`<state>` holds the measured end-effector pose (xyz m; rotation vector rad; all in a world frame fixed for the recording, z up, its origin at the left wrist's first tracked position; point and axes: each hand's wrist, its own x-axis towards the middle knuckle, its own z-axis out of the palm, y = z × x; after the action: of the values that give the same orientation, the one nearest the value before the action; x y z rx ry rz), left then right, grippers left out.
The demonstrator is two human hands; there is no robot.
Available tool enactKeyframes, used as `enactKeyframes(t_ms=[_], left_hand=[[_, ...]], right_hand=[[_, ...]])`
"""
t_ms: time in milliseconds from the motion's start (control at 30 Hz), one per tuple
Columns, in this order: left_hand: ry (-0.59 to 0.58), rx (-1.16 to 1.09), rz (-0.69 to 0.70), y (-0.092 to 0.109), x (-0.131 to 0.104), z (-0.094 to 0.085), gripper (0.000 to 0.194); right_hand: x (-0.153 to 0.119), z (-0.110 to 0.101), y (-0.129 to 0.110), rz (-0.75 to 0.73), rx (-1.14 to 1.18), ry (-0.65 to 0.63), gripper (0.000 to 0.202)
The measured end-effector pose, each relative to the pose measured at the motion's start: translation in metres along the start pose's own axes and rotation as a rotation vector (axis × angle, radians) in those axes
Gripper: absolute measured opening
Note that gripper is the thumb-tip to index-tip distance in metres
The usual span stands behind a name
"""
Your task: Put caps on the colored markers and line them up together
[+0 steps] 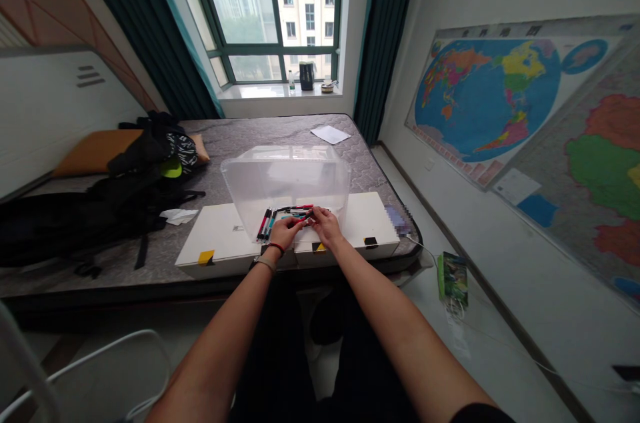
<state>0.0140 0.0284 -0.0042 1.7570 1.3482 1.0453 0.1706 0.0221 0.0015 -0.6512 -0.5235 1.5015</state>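
My left hand point(284, 234) and my right hand point(326, 227) meet at the front of a clear plastic bin point(285, 177). Between their closed fingertips is a slim red pen point(303, 217), small in the view and partly covered by the fingers. Several more pens point(265, 224), red, black and teal, lie side by side just left of my left hand. Others run behind the fingers, so their ends are hidden. Under the bin and pens are white flat boxes point(215, 231) with yellow and black tabs.
The boxes rest at the near edge of a grey mattress point(280, 129). Black bags point(150, 149) and a crumpled tissue point(179, 216) lie left. A paper sheet point(331, 135) is farther back. A green package point(453, 278) and a cable are on the floor at right.
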Motion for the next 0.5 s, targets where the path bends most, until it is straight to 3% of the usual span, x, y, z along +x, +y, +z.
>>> enactKeyframes(t_ms=[500], left_hand=[[-0.017,-0.016,0.0,0.0049,-0.0021,-0.0012,0.033]], right_hand=[[0.0009,-0.0004,0.0014,-0.02,0.002,-0.024,0.021]])
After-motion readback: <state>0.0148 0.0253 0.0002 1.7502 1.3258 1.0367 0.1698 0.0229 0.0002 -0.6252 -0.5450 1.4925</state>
